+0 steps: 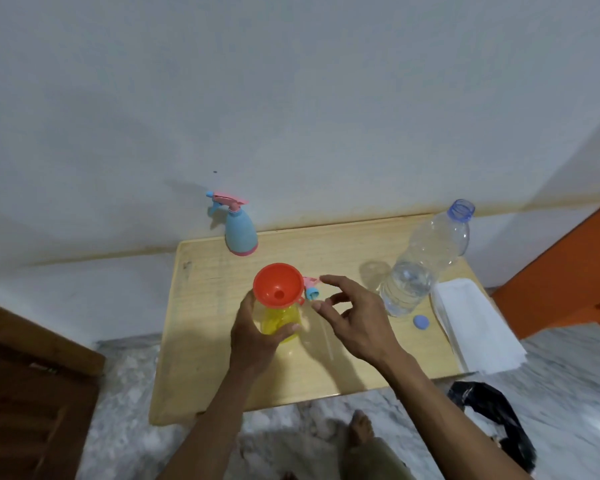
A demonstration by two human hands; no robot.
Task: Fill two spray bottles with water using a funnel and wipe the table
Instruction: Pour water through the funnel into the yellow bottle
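A head-worn camera looks down on a small, pale wooden table [222, 368] standing against a white wall, with marbled grey floor around it. Near the middle of the table, the person's left hand [253, 337] wraps around a clear yellow spray bottle [280, 320] with its top off, the thumb pressed across the front of the bottle and the fingers curled behind it. An orange funnel [278, 285] sits upright in the bottle's neck, its wide mouth facing the camera. Just to the right, the right hand [355, 318] hovers above the table with its fingers spread loosely apart and slightly curled, holding nothing. Partly hidden behind that hand, a pink and blue spray head [310, 287] lies on the table just beside the funnel. At the back edge of the table, near the wall, a blue spray bottle [240, 233] with a pink base and pink trigger top stands upright, well apart from the hands. On the right side of the table stands a large clear water bottle [420, 265], open at the top and holding water in its lower part. Its blue cap [421, 321] lies on the table just beside its base. A stack of white paper towels [475, 327] rests at the table's right edge. A black plastic bag [492, 417] lies on the floor below that corner, and a bare foot [360, 427] shows at the bottom of the view.
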